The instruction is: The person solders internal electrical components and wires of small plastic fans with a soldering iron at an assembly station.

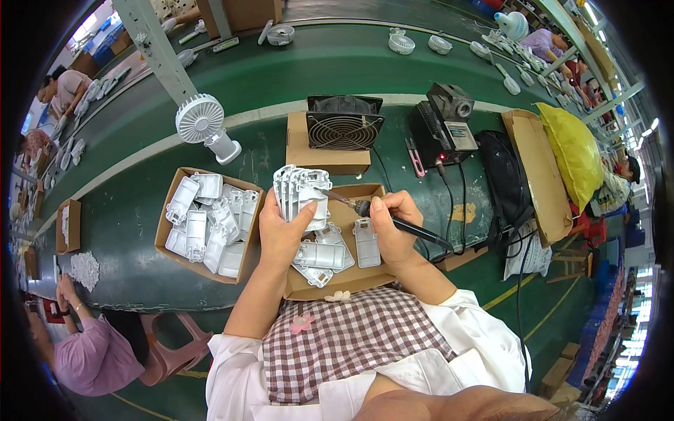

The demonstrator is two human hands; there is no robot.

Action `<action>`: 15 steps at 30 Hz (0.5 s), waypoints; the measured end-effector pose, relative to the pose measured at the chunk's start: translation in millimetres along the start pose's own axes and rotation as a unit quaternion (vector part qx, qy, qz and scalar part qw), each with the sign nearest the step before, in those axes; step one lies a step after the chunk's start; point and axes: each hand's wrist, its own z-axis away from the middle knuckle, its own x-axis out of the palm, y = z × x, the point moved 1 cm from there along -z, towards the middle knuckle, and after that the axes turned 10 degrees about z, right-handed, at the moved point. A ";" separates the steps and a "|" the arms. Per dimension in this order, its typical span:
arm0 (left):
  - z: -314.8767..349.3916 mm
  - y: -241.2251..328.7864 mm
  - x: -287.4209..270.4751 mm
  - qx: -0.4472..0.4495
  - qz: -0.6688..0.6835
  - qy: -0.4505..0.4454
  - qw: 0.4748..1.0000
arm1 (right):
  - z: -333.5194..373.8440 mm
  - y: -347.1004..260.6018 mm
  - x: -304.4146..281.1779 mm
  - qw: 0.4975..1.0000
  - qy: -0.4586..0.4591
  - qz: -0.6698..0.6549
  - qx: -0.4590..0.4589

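Observation:
My left hand (pixel 284 228) is closed round several white plastic housings (pixel 300 188) held side by side like a fan. In my right hand (pixel 394 228) is a soldering iron (pixel 414 229), gripped like a pen. Its tip reaches left to the upper part of the front housing; whether it touches cannot be made out. Below both hands lies a shallow cardboard box (pixel 365 277) with several more white housings (pixel 324 254) in it. To its left stands another cardboard box (pixel 167 242), filled with similar white housings (pixel 210 221).
Beyond my hands, a black fan with a round grille (pixel 342 130) rests on a cardboard box (pixel 298 151). A soldering station (pixel 430 126), pink-handled tweezers (pixel 414 158) and a black bag (pixel 502 182) are to the right. A white handheld fan (pixel 203 123) stands left. Other people sit along the belt.

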 end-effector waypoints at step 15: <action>4.5 5.2 6.5 -0.022 -0.001 -0.006 1.000 | -0.7 -0.7 -3.3 0.999 0.008 -0.029 0.023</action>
